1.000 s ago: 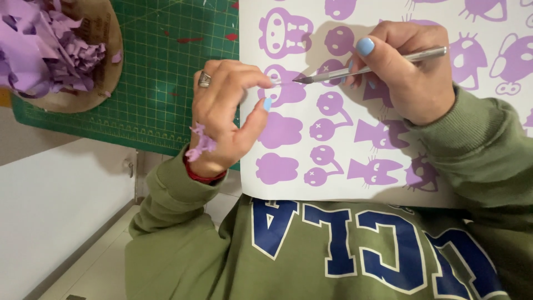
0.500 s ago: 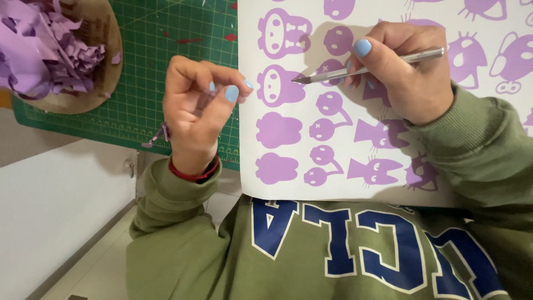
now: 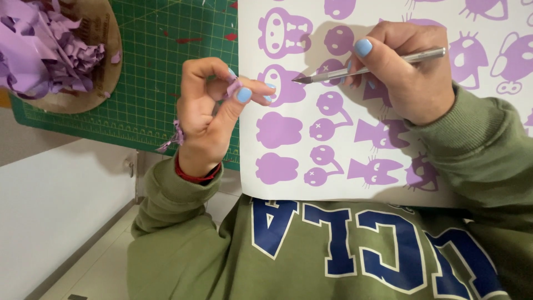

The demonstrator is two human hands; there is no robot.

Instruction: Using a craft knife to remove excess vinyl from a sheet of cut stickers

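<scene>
A white sheet [image 3: 444, 183] carries several purple cut-out figures and lies across my lap and the table edge. My right hand [image 3: 408, 78] grips a thin silver craft knife [image 3: 369, 69] like a pen, its tip just above a purple figure [image 3: 280, 83] near the sheet's left side. My left hand [image 3: 214, 114] hovers at the sheet's left edge, thumb and fingers pinching a small purple scrap [image 3: 231, 87]. Another purple strip [image 3: 173, 139] hangs near that wrist.
A green cutting mat [image 3: 158, 72] lies under the sheet's left side. At the upper left a round brown dish [image 3: 102, 72] holds a heap of purple scraps [image 3: 44, 50]. A white surface [image 3: 50, 211] sits below the mat.
My left hand lifted off the sheet, swung left over the mat, then came back toward the sheet's edge with a purple scrap pinched in its fingers. The knife hand barely moved.
</scene>
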